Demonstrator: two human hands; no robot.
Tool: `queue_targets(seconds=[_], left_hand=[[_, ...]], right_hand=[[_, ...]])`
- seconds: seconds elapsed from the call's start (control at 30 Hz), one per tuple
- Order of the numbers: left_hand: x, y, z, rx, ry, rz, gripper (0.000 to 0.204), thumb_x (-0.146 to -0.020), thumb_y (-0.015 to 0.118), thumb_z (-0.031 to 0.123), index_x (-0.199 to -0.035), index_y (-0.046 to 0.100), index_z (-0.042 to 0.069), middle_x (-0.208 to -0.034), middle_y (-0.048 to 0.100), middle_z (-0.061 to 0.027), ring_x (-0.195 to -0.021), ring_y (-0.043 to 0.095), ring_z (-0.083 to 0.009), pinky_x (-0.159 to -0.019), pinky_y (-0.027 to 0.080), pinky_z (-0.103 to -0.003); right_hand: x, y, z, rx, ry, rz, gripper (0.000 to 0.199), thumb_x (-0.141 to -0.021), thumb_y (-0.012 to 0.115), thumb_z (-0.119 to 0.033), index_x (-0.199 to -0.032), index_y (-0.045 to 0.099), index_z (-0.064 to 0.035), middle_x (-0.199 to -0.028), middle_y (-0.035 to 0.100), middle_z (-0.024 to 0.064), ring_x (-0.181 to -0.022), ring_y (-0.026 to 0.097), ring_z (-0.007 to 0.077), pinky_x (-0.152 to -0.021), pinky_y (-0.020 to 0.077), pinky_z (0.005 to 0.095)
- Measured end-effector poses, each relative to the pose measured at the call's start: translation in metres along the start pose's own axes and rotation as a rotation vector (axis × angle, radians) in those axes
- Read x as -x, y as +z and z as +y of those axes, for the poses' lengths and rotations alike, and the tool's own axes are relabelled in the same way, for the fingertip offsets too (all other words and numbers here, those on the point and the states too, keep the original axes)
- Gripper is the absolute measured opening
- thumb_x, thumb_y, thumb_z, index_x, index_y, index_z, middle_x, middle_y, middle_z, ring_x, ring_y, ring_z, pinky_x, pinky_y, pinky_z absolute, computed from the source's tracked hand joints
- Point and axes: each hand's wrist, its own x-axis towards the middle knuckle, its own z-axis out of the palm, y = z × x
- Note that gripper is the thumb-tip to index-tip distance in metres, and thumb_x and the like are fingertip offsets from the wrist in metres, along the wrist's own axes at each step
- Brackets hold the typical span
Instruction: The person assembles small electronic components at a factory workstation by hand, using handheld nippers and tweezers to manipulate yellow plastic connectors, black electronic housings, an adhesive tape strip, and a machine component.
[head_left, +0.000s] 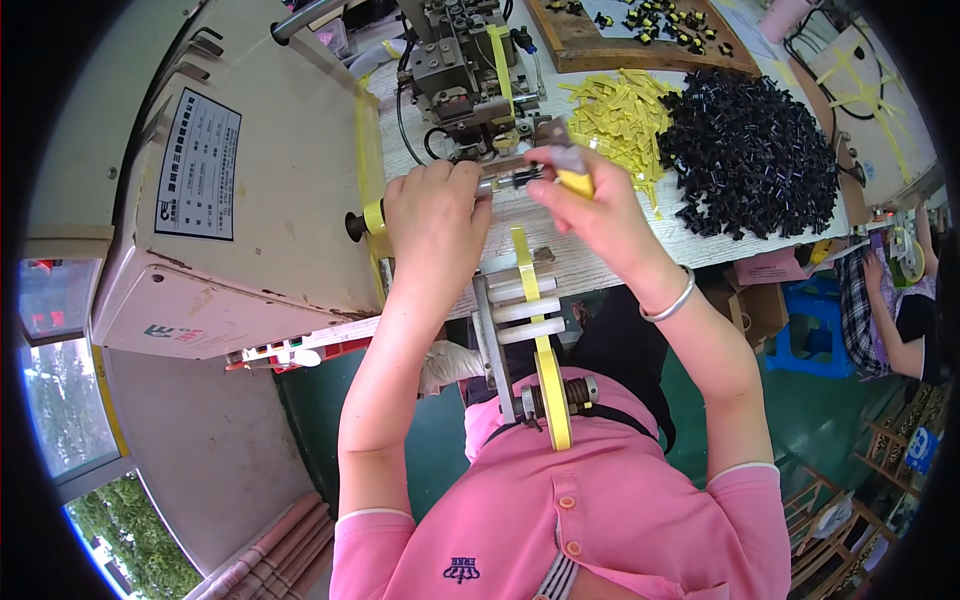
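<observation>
My left hand [435, 205] is closed over a silver cylindrical piece [486, 187] at the front of the bench, below a small metal press-like machine [455, 85]. A thin dark part [522, 177] extends from that piece toward my right hand. In my right hand [595, 200] is a yellow-and-grey handled tool [575, 178], its grey end up and blurred, so its exact kind does not show. A yellow tape strip [527, 265] runs down from the bench edge past white rollers [528, 308] to a yellow tape reel [552, 395] on a spindle before my waist.
Right of the machine lie a pile of yellow strips [625, 115] and a large heap of small black parts [750, 150]. Behind them is a wooden tray [580, 50] with black-and-yellow pieces. A beige cabinet [280, 150] stands left. Another person's arm [890, 315] shows far right, near a blue stool [812, 325].
</observation>
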Motion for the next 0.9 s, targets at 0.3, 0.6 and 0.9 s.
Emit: queue_targets(seconds=[0.3, 0.6, 0.9], left_hand=[[-0.001, 0.004, 0.001, 0.011, 0.009, 0.040, 0.020, -0.068, 0.068, 0.015, -0.085, 0.060, 0.009, -0.077, 0.057, -0.0060, -0.076, 0.056, -0.0259, -0.069, 0.038, -0.039], [-0.004, 0.002, 0.001, 0.107, -0.035, -0.003, 0.024, -0.067, 0.072, 0.021, -0.086, 0.063, 0.009, -0.074, 0.060, -0.0048, -0.076, 0.059, -0.0252, -0.068, 0.039, -0.039], [-0.011, -0.003, -0.002, 0.448, 0.083, 0.000, 0.021, -0.070, 0.071, 0.012, -0.089, 0.065, 0.002, -0.082, 0.066, -0.0098, -0.072, 0.064, -0.0256, -0.064, 0.048, -0.034]], right_hand=[[-0.009, -0.005, 0.008, -0.197, 0.101, -0.050, 0.029, -0.085, 0.065, -0.011, -0.112, 0.059, -0.0016, -0.073, 0.055, -0.0002, -0.051, 0.050, 0.0061, -0.044, 0.0346, 0.0195], [-0.017, -0.005, 0.010, -0.212, 0.210, -0.165, 0.023, -0.086, 0.067, -0.021, -0.093, 0.061, -0.0005, -0.067, 0.056, 0.0013, -0.047, 0.047, 0.0061, -0.041, 0.0333, 0.0207], [-0.031, -0.016, -0.003, 0.256, 0.134, -0.051, 0.030, -0.089, 0.061, -0.032, -0.089, 0.067, -0.0023, -0.067, 0.062, 0.0036, -0.049, 0.052, 0.0084, -0.046, 0.0397, 0.0240]])
